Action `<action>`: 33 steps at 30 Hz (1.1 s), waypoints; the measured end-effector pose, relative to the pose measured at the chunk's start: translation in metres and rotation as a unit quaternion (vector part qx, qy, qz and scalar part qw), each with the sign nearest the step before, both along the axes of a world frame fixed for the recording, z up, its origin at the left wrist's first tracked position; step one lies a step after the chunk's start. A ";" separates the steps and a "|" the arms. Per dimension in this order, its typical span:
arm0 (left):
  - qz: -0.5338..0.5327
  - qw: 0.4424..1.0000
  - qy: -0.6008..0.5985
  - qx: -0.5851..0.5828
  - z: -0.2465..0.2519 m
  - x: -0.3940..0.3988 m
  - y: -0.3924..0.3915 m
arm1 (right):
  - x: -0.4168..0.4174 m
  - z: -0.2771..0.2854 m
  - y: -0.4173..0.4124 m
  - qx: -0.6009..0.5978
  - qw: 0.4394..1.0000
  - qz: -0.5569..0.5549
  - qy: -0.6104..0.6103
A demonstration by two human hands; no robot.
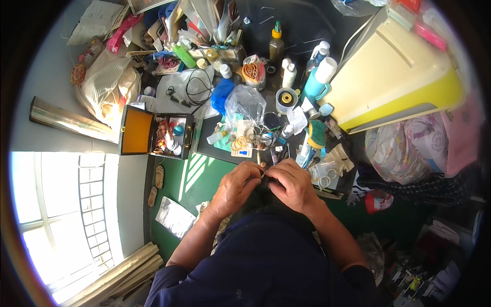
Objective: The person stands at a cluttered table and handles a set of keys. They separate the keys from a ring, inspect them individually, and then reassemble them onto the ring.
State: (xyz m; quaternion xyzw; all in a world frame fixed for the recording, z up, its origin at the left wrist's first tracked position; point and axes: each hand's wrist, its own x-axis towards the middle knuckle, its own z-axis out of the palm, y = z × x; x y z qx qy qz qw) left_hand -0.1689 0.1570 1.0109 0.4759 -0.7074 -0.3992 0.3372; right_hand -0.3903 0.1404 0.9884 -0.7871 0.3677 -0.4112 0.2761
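My left hand [238,186] and my right hand [293,184] meet in front of my body, just off the near edge of the dark table. The left fingers pinch a small, light, ring-like object [262,174], too small to name surely. The right fingertips are close beside it; whether they grip part of it cannot be told. Just beyond the hands lie a thin tool with a light handle [258,156], a white card with a blue mark [241,152] and several small tubes. A green and yellow sponge [317,134] is beyond my right hand.
An open box [170,136] with small items stands at the table's left. Behind are a clear plastic bag [245,103], a white cup [286,100], a turquoise bottle [316,82] and a cream and yellow-green plastic case [395,73]. White rings [327,179] lie at the right edge.
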 end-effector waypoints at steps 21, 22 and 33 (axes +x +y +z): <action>-0.016 1.000 -0.007 -0.005 -0.003 -0.002 0.004 | 0.000 -0.005 0.001 0.047 0.999 0.011 0.001; -0.029 0.999 -0.014 -0.014 -0.002 -0.001 0.004 | 0.000 -0.006 0.003 0.058 0.998 0.011 -0.002; -0.062 0.994 0.025 0.081 0.004 0.009 0.013 | 0.000 -0.003 0.011 0.156 0.987 0.023 -0.005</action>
